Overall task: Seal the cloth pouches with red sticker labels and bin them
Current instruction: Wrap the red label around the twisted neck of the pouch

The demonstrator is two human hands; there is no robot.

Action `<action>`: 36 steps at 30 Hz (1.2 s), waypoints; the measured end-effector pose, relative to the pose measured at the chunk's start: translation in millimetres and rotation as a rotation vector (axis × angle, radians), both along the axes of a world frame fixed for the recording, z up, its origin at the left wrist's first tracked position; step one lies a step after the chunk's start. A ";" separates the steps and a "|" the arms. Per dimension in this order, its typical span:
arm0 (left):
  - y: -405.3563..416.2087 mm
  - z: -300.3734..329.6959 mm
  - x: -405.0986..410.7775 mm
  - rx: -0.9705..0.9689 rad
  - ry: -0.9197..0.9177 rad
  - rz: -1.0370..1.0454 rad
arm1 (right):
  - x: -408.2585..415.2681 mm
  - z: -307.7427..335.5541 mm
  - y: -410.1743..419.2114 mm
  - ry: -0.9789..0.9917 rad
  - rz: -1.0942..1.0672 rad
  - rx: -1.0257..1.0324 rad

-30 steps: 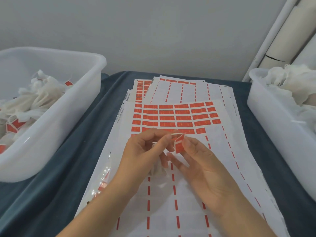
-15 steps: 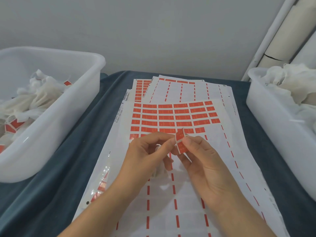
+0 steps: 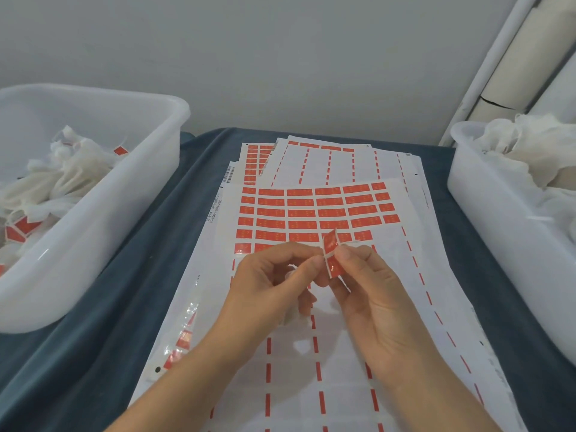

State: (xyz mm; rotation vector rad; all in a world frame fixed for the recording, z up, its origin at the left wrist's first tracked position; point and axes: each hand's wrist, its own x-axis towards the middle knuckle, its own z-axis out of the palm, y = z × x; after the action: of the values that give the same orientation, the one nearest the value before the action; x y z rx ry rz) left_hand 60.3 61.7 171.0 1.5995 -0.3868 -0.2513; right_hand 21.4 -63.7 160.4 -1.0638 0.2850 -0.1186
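Note:
My left hand (image 3: 274, 275) and my right hand (image 3: 371, 294) meet above the sticker sheets, and both pinch a red sticker label (image 3: 331, 254) that stands upright between the fingertips, bent round the drawstring of a small white cloth pouch (image 3: 291, 316). Most of the pouch is hidden under my left palm. Beneath the hands lies the top sticker sheet (image 3: 314, 210), with several rows of red labels left on it.
A white bin (image 3: 134, 194) at the left holds several labelled pouches. Another white bin (image 3: 486, 207) at the right is heaped with plain white pouches. Used sheets with only red dashes are spread on the dark blue cloth (image 3: 103, 338). Pale rolls lean at the back right.
The label has turned more upright between my fingertips and both hands have shifted slightly away from me. The pouch stays under my left hand.

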 end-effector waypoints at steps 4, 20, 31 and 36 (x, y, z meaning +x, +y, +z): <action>-0.4 -1.6 0.1 0.027 -0.024 0.034 | -1.8 -0.3 3.3 -0.022 -0.051 -0.190; 5.6 0.6 5.3 -0.046 0.145 -0.032 | 1.0 7.9 -7.2 -0.018 -0.027 -0.365; 4.7 1.5 4.4 -0.047 0.141 -0.001 | -1.4 5.8 -5.2 -0.032 -0.170 -0.569; 4.2 0.9 4.4 0.030 0.088 0.016 | -2.6 7.6 -4.2 -0.093 -0.150 -0.623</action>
State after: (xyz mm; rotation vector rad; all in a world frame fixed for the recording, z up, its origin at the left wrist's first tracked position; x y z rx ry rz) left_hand 64.7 65.9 171.9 1.6140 -0.3029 -0.3152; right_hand 18.8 -67.9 168.0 -1.6481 0.2479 -0.4092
